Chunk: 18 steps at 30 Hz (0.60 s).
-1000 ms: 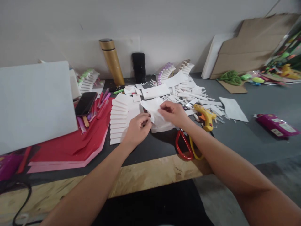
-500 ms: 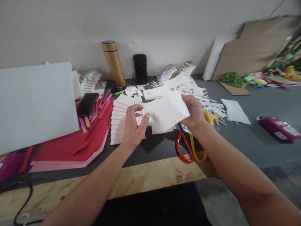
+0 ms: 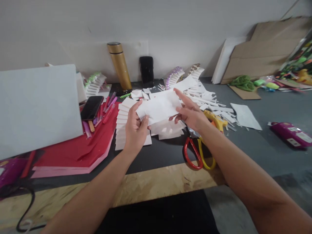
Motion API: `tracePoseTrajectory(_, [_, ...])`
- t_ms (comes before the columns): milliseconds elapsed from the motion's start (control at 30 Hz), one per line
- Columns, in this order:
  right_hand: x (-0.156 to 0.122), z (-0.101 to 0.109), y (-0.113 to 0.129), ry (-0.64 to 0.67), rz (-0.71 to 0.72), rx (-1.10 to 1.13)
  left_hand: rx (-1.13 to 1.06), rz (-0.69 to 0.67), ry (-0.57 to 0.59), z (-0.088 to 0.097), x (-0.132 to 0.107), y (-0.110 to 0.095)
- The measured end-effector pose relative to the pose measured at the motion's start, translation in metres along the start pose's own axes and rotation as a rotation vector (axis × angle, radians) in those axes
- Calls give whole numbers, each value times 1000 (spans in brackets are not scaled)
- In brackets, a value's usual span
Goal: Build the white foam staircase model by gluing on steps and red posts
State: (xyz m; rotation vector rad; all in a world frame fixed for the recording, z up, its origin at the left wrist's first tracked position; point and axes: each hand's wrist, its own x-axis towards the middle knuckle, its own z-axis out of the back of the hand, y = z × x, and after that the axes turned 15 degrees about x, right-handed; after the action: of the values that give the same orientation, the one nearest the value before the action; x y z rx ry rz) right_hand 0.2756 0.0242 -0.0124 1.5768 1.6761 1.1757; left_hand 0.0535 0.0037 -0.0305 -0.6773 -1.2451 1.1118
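Note:
A sheet of white paper (image 3: 159,109) is held up in front of me, level and above the worktop. My left hand (image 3: 136,126) pinches its left end, thumb in front and fingers behind. At the right end, my right hand (image 3: 191,112) has its index finger along the upper corner and thumb on the near face. Its other fingers show below the edge. Under the paper lie more white sheets (image 3: 170,128), partly covered. A fanned row of white paper strips (image 3: 122,130) is beside my left hand. Scissors (image 3: 193,152) with red and yellow handles rest below my right wrist.
A yellow glue gun (image 3: 215,120) lies behind my right forearm, near white paper scraps (image 3: 214,104). Red sheets (image 3: 80,152), a phone (image 3: 92,108) and a gold flask (image 3: 120,66) are left. Purple pack (image 3: 291,134) and cardboard (image 3: 265,52) are right.
The paper has shifted left and lies flatter, its raised right part no longer curling up. My left fingers have closed on its left end. My right hand has moved left and spread its index finger.

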Motion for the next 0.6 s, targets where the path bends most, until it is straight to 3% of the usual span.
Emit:
tracePoseTrajectory(133, [-5,-1,4,112,27,-68,43,14,-6,4,5,3])
tracePoseTrajectory(300, [-4,4,3,136,-15,-73,-103,-1,176,7,4,12])
tracePoseTrajectory(400, [0,6,0,11,12,-70,-38,-43,238,8,3,15])
tracePoseTrajectory(500, [4,7,-6,-112,107,-92,177,-145,179,6,3,12])
tracePoseTrajectory(600, [5,8,-11,-149,168,-111,287,-235,115,5,3,6])
